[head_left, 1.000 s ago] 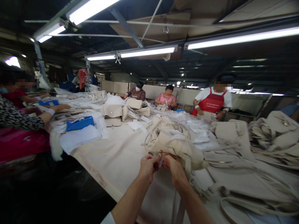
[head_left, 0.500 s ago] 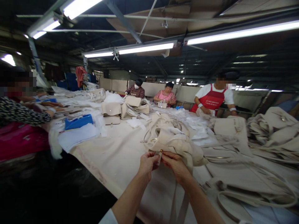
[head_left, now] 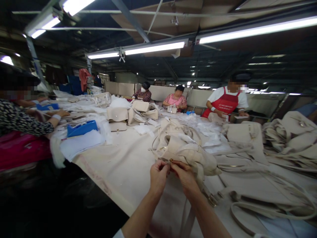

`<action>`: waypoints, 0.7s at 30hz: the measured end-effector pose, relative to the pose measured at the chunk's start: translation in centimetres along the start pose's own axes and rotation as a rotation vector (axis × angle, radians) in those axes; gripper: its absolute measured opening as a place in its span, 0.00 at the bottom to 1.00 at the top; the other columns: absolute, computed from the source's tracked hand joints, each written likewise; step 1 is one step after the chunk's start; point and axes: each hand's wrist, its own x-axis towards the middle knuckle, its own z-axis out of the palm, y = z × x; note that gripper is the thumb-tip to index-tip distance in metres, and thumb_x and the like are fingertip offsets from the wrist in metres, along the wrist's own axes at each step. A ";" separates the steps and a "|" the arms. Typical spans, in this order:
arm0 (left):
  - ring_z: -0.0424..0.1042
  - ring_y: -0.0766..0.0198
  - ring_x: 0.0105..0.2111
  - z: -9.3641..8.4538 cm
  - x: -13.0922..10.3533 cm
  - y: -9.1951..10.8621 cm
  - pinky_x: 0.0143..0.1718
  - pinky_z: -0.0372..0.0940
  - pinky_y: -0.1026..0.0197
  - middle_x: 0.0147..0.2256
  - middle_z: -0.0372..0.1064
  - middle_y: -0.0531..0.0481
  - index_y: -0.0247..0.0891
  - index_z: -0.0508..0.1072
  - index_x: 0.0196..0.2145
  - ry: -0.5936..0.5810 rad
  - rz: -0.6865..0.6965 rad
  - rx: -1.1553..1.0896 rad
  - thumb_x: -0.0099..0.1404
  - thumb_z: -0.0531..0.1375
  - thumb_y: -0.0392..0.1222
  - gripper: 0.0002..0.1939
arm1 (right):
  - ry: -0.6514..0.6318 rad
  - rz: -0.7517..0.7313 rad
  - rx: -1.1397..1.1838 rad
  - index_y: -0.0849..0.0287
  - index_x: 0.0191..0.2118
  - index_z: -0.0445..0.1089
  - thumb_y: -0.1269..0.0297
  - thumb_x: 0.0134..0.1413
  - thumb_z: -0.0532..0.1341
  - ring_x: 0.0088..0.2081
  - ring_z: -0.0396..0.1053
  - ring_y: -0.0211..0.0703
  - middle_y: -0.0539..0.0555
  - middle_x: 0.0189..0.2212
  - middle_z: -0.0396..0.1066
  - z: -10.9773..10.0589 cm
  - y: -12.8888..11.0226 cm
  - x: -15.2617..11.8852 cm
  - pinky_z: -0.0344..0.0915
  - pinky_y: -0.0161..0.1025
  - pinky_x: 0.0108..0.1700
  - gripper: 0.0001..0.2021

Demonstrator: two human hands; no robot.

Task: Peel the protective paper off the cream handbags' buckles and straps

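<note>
A cream handbag (head_left: 183, 152), soft and lying on its side, rests on the table right in front of me. At its near edge my left hand (head_left: 159, 175) is closed in a pinch, and my fingers hide what is between them. My right hand (head_left: 183, 175) pinches at a small gold-coloured metal fitting (head_left: 171, 160) on the bag's near edge. The fingertips of both hands nearly meet there. A cream strap (head_left: 188, 218) hangs down past my right forearm.
More cream bags (head_left: 117, 115) stand farther back. Bags and straps (head_left: 289, 132) pile up on the right. A blue plastic piece (head_left: 83, 129) sits by white sheets (head_left: 81, 143) at left. Several co-workers surround the table (head_left: 111, 168), one in a red apron (head_left: 224, 105).
Both hands stay at the bag's near edge. A small light tab seen between my fingers is now hidden by them. The co-worker in the red apron now holds up a pale piece.
</note>
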 end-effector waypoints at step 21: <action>0.68 0.62 0.33 -2.1 0.2 -2.7 0.35 0.64 0.64 0.31 0.69 0.46 0.38 0.75 0.40 -0.025 0.922 0.916 0.69 0.48 0.36 0.15 | -0.093 0.094 0.061 0.59 0.30 0.76 0.51 0.37 0.67 0.29 0.73 0.46 0.54 0.25 0.77 0.4 -0.3 -0.5 0.64 0.39 0.33 0.16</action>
